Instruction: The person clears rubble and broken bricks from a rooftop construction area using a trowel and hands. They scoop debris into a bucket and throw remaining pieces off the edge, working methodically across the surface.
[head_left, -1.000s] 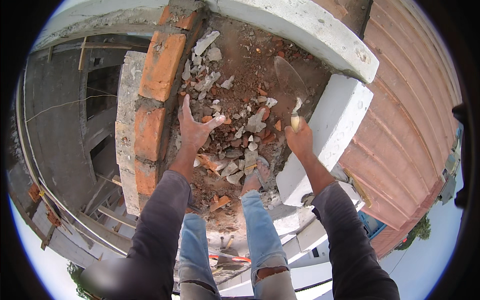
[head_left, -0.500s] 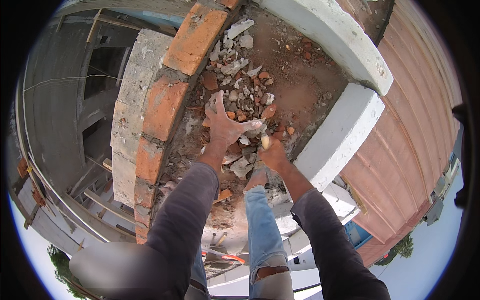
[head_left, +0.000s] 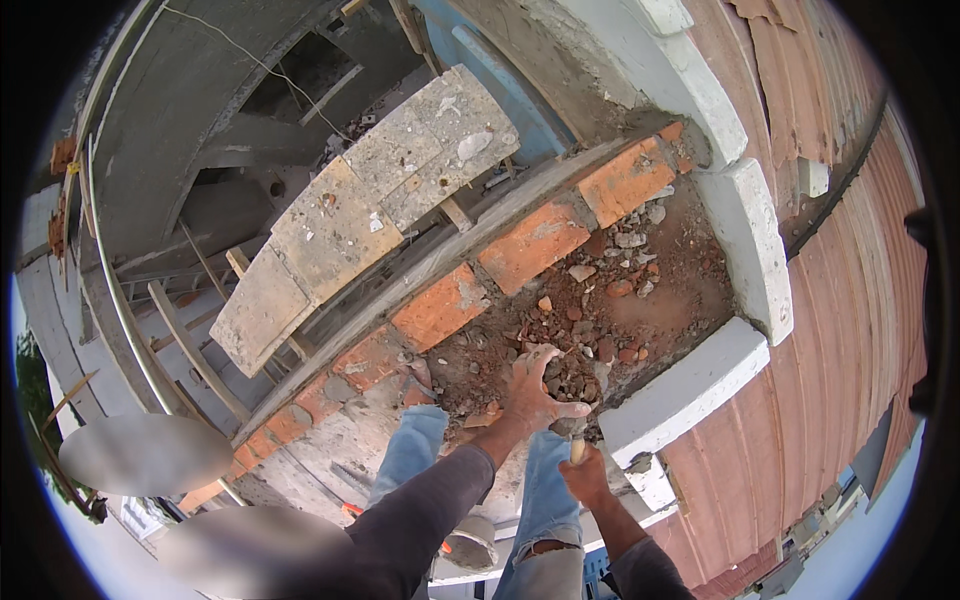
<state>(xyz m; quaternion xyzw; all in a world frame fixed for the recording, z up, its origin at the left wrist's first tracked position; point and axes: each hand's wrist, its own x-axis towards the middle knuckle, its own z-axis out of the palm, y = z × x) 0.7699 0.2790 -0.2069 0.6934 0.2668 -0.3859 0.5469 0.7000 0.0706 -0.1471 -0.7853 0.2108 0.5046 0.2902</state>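
Note:
My left hand (head_left: 530,395) is open, its dusty fingers and thumb spread and curved around loose rubble (head_left: 572,378) of stone and brick bits. Just nearer to me, my right hand (head_left: 590,478) is closed around the pale wooden handle (head_left: 577,450) of what looks like a trowel. Its blade is mostly hidden by rubble beside my left thumb. Both hands are low over the debris-strewn bed between the brick row and the white blocks. Broken brick and stone pieces (head_left: 630,240) lie farther off in the reddish dirt.
An orange brick row (head_left: 535,245) edges the left side, with scaffold planks (head_left: 340,220) beyond it over a drop. White blocks (head_left: 690,390) border the right, beside a reddish corrugated roof (head_left: 730,460). A bucket (head_left: 470,545) stands near my legs.
The view has turned, bringing more of the planks and brick row into sight. My left hand's fingers have curled in around the rubble; my right hand still grips the handle.

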